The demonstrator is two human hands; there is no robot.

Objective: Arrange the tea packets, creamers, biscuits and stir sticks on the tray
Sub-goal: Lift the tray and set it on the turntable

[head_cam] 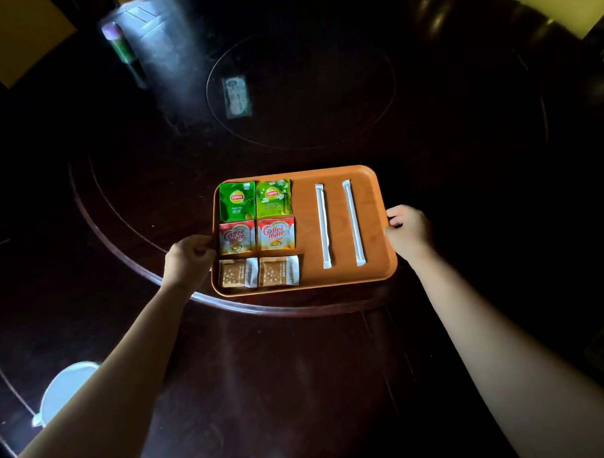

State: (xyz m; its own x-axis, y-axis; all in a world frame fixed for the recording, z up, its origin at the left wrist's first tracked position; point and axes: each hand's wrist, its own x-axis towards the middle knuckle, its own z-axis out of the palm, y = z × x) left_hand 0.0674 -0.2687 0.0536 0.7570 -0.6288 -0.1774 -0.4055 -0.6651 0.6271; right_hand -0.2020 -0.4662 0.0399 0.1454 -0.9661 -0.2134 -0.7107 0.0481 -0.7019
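Observation:
An orange tray (pixel 307 225) lies on a dark round table. Its left half holds two green tea packets (pixel 255 199) at the far end, two red-and-white creamer packets (pixel 257 235) in the middle and two brown biscuit packs (pixel 259 272) nearest me. Two white wrapped stir sticks (pixel 338 224) lie side by side on the right half. My left hand (pixel 188 258) grips the tray's left rim. My right hand (pixel 408 230) grips the right rim.
The dark table has a raised circular edge (pixel 200 297) under the tray's near side and a glass turntable (pixel 302 91) further back. A card (pixel 237 96) lies on the turntable. A dark bottle (pixel 123 51) stands at the back left. A white bucket (pixel 65 391) is at the lower left.

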